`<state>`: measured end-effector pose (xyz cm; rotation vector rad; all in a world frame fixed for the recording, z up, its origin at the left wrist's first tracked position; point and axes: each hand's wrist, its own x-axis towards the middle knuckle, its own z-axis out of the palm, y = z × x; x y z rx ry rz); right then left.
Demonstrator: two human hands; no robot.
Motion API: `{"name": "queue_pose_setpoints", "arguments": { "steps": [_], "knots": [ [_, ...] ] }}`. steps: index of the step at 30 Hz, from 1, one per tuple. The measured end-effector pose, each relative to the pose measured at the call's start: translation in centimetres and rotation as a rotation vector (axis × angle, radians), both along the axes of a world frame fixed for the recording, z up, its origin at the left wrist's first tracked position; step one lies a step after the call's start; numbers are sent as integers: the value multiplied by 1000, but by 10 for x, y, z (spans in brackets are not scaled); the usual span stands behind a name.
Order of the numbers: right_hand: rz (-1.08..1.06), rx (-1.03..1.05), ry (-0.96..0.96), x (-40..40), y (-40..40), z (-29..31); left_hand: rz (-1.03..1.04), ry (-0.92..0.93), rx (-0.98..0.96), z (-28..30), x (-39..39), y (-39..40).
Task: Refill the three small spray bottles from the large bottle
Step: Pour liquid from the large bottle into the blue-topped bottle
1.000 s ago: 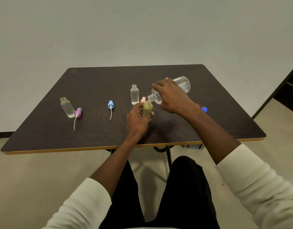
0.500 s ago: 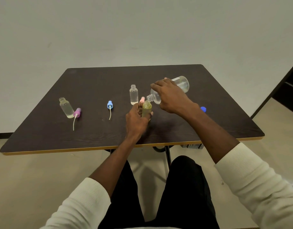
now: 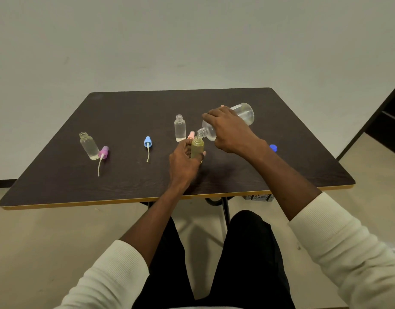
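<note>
Head view: left hand (image 3: 185, 161) gripping green bottle (image 3: 197, 149); right hand (image 3: 230, 130) clasping tilted large bottle (image 3: 244, 112) above it.

bare room; dark table (image 3: 147, 108); blank wall (image 3: 192, 41)

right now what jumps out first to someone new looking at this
At mid-table the right hand tips the large bottle so its neck meets the green small bottle gripped by the left hand. Left of them lie a blue spray top and a pink spray top.

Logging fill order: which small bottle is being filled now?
The greenish bottle, held by the left hand under the large bottle; the two clear ones stand untouched.
</note>
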<state>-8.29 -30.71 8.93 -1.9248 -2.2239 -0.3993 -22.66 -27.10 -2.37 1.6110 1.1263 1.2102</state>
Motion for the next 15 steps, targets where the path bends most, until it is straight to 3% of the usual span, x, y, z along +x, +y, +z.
{"name": "queue_pose_setpoints", "arguments": {
  "steps": [15],
  "knots": [
    [-2, 8, 15, 3, 2, -3, -8, -18, -17, 3, 1, -3]
  ]
}}
